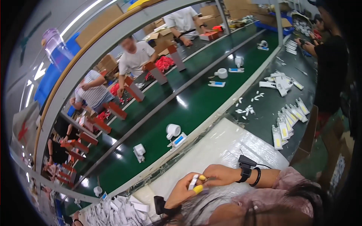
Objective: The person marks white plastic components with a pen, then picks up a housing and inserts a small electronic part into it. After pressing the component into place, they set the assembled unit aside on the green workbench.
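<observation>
Over the plastic-covered worktop, both of my hands meet in front of me. My left hand (pixel 181 193) is closed around a small white plastic piece (pixel 193 182), whose end shows between the fingers. My right hand (pixel 218 174) is pinched up against it from the other side; what its fingertips hold is hidden. Yellow finger covers (pixel 198 189) sit on fingertips where the hands meet. A strap with a small black box (pixel 247 161) is on my right wrist, and another black box (pixel 160 205) is at my left wrist.
A heap of white plastic parts (pixel 117 213) lies at lower left. To the right are rows of white parts with yellow patches (pixel 288 122), small white bits (pixel 247 111) and more white pieces (pixel 281 83). Beyond runs a green conveyor (pixel 158 126) carrying white devices (pixel 173 130); people work across it.
</observation>
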{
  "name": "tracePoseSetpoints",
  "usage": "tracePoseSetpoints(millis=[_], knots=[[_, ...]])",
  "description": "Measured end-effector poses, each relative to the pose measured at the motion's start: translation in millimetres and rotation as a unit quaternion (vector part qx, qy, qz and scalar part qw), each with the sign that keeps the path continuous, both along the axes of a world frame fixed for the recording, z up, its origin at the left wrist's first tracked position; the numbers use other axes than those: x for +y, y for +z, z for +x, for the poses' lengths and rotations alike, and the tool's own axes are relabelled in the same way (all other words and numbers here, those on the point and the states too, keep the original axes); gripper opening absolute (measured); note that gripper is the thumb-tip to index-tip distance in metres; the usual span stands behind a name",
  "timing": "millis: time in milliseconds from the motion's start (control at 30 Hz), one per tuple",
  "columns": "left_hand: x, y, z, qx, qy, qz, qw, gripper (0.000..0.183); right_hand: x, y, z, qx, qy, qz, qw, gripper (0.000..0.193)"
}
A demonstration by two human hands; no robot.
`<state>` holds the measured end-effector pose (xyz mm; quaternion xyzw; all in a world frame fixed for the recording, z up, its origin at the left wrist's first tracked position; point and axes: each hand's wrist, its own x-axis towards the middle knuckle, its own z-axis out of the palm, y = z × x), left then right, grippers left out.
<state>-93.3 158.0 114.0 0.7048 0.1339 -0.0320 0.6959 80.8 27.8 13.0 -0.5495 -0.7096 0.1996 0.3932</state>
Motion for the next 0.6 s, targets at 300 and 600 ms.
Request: tracePoseSetpoints(millis=[300,600], knots=[[24,-13,-16,-0.002,0.076,0.041,0.996,0.031,-6,13,6,0.419,0.152,-0.184,0.876,0.026],[14,-13,-19,-0.060,0.059,0.202,0.976,0.034,-13,9,-2,0.492,0.185,-0.207,0.825,0.026]])
